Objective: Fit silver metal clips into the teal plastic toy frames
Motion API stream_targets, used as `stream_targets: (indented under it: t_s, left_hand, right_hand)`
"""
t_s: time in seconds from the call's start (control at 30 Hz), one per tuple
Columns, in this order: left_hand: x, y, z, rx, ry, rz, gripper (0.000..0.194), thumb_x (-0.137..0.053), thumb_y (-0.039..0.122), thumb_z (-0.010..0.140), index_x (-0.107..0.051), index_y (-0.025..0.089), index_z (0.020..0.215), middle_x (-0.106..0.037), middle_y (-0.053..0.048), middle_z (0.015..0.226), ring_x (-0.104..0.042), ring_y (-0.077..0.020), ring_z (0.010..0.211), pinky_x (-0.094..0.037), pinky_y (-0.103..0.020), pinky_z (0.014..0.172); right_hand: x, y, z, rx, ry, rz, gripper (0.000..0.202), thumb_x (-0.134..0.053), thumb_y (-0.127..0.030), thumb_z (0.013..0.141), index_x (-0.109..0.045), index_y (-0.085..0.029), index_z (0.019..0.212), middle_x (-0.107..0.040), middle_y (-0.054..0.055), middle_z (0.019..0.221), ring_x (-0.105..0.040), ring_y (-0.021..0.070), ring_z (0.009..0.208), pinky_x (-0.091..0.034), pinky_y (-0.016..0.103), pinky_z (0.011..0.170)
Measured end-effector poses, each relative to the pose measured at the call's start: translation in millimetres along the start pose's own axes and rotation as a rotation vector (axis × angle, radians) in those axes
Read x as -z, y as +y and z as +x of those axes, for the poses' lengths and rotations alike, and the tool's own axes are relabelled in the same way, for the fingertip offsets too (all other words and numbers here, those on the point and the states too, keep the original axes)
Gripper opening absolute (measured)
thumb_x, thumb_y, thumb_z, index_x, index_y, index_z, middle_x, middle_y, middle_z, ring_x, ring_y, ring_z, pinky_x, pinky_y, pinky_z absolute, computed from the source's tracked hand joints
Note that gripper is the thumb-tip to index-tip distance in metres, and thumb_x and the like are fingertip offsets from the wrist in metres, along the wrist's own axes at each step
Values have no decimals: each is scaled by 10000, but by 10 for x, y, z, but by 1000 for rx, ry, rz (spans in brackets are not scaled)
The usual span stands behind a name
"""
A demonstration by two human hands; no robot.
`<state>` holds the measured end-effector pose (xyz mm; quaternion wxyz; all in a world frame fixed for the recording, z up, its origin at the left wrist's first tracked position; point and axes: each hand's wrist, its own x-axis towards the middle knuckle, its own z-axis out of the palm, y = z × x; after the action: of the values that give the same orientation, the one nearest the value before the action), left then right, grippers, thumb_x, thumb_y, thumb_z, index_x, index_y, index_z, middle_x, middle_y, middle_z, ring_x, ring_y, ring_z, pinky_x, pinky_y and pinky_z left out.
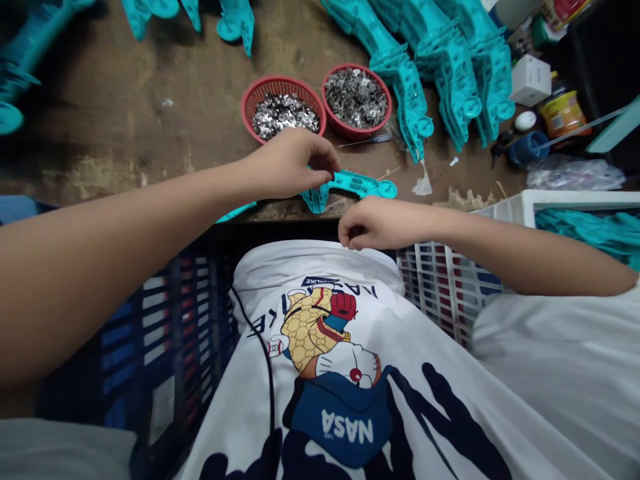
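Observation:
A teal plastic part (pixel 357 181) with a round end lies along the table's near edge. Over its left portion is my left hand (pixel 293 163), thumb and fingertips drawn together in a pinch; whatever is between them is too small or hidden to name. My right hand (pixel 377 223) is curled closed just in front of the part's round end, and its fingers hide anything inside. Beyond the left hand stand two red baskets, the left basket (pixel 247 107) and the right basket (pixel 385 100). Small shiny metal clips (pixel 285 115) fill the left one, with similar metal pieces (pixel 356 99) in the right.
Several long teal parts (pixel 440 73) lie stacked at the back right. Others, including a teal part (pixel 30 60), are at the far left. A screwdriver (pixel 373 139) rests by the baskets. At right are a white box (pixel 531 80), a bottle (pixel 565 110) and a white crate (pixel 530 207).

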<state>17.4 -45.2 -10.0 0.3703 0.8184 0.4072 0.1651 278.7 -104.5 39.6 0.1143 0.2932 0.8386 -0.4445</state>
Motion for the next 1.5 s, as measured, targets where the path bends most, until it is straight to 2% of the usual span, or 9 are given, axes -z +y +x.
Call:
stream_targets:
  t_s: [0.13, 0.23, 0.37, 0.7, 0.83, 0.97, 1.13, 1.33, 1.5]
  left_hand:
    - [-57, 78, -38, 68, -86, -207, 339, -922, 379, 928, -983, 212, 1216, -930, -59, 985, -933, -313, 1045, -750, -413, 1003]
    - [-128, 212, -96, 84, -158, -312, 296, -950, 395, 947, -958, 211, 1179, -900, -55, 951, -943, -320, 1024, -786, -452, 972]
    - [-221, 372, -157, 147, -197, -515, 285, -941, 380, 1010, -908, 219, 1243, -896, -61, 1008, -969, -329, 1051, -832, -536, 994]
    - [-257, 352, -149, 252, -115, -583, 286, -1016, 395, 1026, -811, 210, 1098, -859, -69, 986, -975, -369, 1141, -850, -621, 1055]
    - [-275, 326, -158, 280, -146, -633, 345, -1067, 373, 965, -790, 209, 1089, -849, -77, 1008, -957, -348, 1098, -841, -605, 1074]
    - [-265, 268, -161, 200, -126, -463, 314, -1011, 370, 966, -864, 200, 1185, -870, -79, 1045, -925, -351, 1148, -792, -570, 1143]
    - [-157, 258, -136, 163, -101, -152, 305, -855, 357, 960, -947, 193, 1201, -913, -64, 1054, -884, -329, 1148, -703, -442, 1134]
    - [-118, 252, -116, 148, -71, -104, 298, -813, 371, 921, -970, 212, 1118, -889, -45, 901, -836, -283, 919, -673, -419, 932]
    - [-147, 184, -128, 147, -49, -190, 278, -881, 446, 958, -945, 243, 1136, -895, -76, 932, -879, -318, 931, -737, -448, 924]
  right_hand:
    - [260, 65, -127, 48, 394, 174, 54, -870, -189, 1055, -887, -216, 1012, -891, 34, 1001, -836, 234, 992, -664, 341, 977]
    - [264, 117, -69, -12, 667, 248, 79, -902, -283, 1061, -859, -232, 1019, -881, 53, 1002, -850, 274, 1035, -721, 395, 999]
    - [157, 144, 33, -76, 795, 192, 39, -855, -268, 1102, -873, -244, 1077, -895, 71, 1064, -861, 281, 1050, -748, 420, 1028]
    - [216, 457, 56, 66, 621, -324, 277, -683, -335, 1270, -945, -275, 1336, -911, 59, 1404, -864, 284, 1408, -685, 415, 1171]
    - [241, 354, 62, 49, 627, -220, 242, -759, -279, 1182, -978, -287, 1284, -955, 75, 1317, -898, 291, 1270, -710, 389, 1101]
    - [376, 239, -4, -176, 659, -89, 219, -825, -303, 1093, -993, -277, 1231, -970, 74, 1161, -896, 318, 1128, -721, 404, 1018]
    - [524, 545, 21, -368, 513, -55, 126, -926, -352, 995, -972, -265, 1074, -888, 75, 893, -874, 341, 973, -723, 427, 928]
    - [450, 1063, 188, -246, 483, 78, 89, -995, -283, 941, -924, -261, 892, -757, 42, 705, -785, 281, 733, -714, 441, 849]
    - [427, 1137, 220, -187, 488, 98, 119, -1030, -321, 928, -932, -260, 900, -749, 35, 686, -765, 264, 688, -699, 409, 772]
